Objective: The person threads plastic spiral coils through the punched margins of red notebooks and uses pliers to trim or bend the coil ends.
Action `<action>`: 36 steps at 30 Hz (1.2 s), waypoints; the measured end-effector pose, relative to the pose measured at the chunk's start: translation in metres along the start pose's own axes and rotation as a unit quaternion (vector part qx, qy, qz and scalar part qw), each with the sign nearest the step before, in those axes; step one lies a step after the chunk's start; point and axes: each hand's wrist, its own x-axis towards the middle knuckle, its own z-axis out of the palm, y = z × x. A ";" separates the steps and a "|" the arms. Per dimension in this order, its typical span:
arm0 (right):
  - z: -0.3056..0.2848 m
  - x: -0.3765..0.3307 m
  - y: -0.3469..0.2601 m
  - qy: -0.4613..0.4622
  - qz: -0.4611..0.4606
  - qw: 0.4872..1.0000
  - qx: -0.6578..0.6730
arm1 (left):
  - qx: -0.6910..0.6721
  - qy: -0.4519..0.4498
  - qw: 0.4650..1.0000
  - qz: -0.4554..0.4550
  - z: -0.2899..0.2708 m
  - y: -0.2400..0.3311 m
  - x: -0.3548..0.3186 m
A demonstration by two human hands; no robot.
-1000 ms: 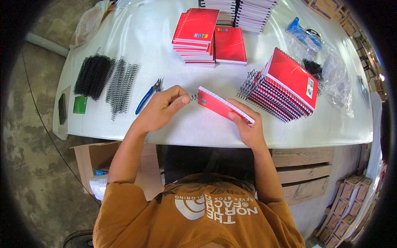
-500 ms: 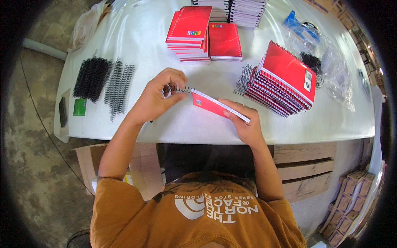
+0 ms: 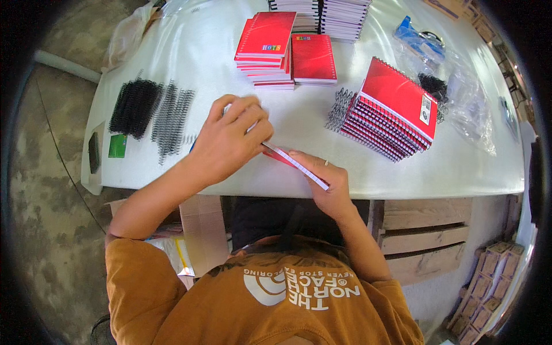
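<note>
My right hand (image 3: 329, 183) grips a small red-covered notebook (image 3: 299, 167) at its near right end, with the white page edge turned up. My left hand (image 3: 238, 129) is curled over the notebook's far left end, palm down. Its fingers are closed around the black spiral coil, which is largely hidden beneath them; a blurred bit of wire (image 3: 190, 140) shows left of the wrist. Unbound red notebooks (image 3: 265, 35) are stacked beyond my hands, with a lower red pile (image 3: 314, 58) beside them. Coil-bound red notebooks (image 3: 397, 100) form a stack to the right.
Black coils (image 3: 135, 108) and thinner grey ones (image 3: 172, 122) lie at the left, near a green card (image 3: 118, 146). Thick bound books (image 3: 345, 20) stand at the back. Clear plastic wrap (image 3: 471, 123) and a blue item (image 3: 422, 41) lie at the right.
My left hand has turned palm down and moved right, over the notebook's end, covering the coil that was visible before. My right hand and the notebook have shifted slightly left and nearer.
</note>
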 end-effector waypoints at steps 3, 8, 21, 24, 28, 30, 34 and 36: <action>0.012 -0.007 0.003 0.009 -0.033 0.999 -0.022 | -0.017 0.132 0.985 -0.110 0.038 0.021 -0.020; 0.016 -0.009 0.002 0.010 -0.039 0.998 -0.042 | 0.050 0.149 0.987 0.034 0.085 0.054 -0.082; 0.033 -0.013 0.008 -0.041 -0.160 0.983 -0.082 | -0.188 0.426 0.862 -0.201 0.144 0.020 -0.071; 0.028 -0.013 0.009 -0.027 -0.150 0.984 -0.090 | -0.102 0.283 0.950 -0.087 0.121 0.073 -0.077; 0.031 -0.016 0.011 -0.060 -0.115 0.986 -0.102 | 0.134 0.299 0.945 -0.010 0.049 0.055 -0.048; 0.036 -0.013 0.010 -0.049 -0.147 0.983 -0.096 | 0.112 0.263 0.958 -0.039 0.048 0.051 -0.049; 0.032 -0.009 0.009 -0.034 -0.106 0.988 -0.106 | -0.159 0.082 0.984 -0.011 0.119 0.104 -0.105; 0.032 -0.015 0.010 -0.054 -0.117 0.987 -0.096 | -0.174 0.253 0.951 0.031 0.113 0.080 -0.093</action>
